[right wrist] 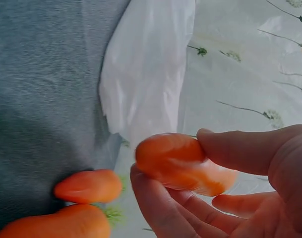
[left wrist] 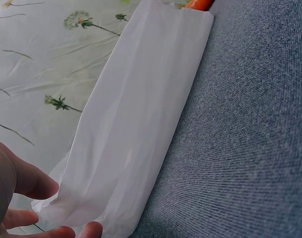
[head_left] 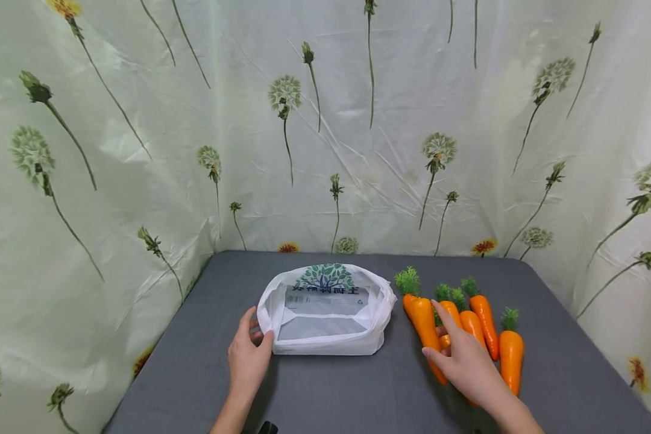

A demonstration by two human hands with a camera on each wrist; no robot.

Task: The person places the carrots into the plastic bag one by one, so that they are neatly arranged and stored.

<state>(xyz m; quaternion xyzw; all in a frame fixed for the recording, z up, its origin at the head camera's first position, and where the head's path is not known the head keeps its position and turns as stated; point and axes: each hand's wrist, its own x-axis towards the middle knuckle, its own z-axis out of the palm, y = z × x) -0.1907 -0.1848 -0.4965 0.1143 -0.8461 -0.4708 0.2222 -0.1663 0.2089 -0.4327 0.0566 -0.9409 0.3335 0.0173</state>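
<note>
A white plastic bag (head_left: 333,346) with a printed tree stands with its mouth spread wide on the grey table. At its left end my left hand (head_left: 249,355) holds the rim, the thumb and fingers (left wrist: 39,183) about the bag's corner. On the right, my right hand (head_left: 469,361) grips an orange carrot (head_left: 425,325) between thumb and fingers. The right wrist view shows this carrot (right wrist: 170,158) raised in the grasp, its green top hidden. Several more carrots with green tops, among them one (head_left: 512,355) at the far right, lie under and beside the hand.
The grey table (head_left: 347,398) reaches back to a pale curtain (head_left: 325,150) printed with dandelions, which also hangs along the sides. A small black object (head_left: 268,428) shows at the bottom edge, near the left forearm.
</note>
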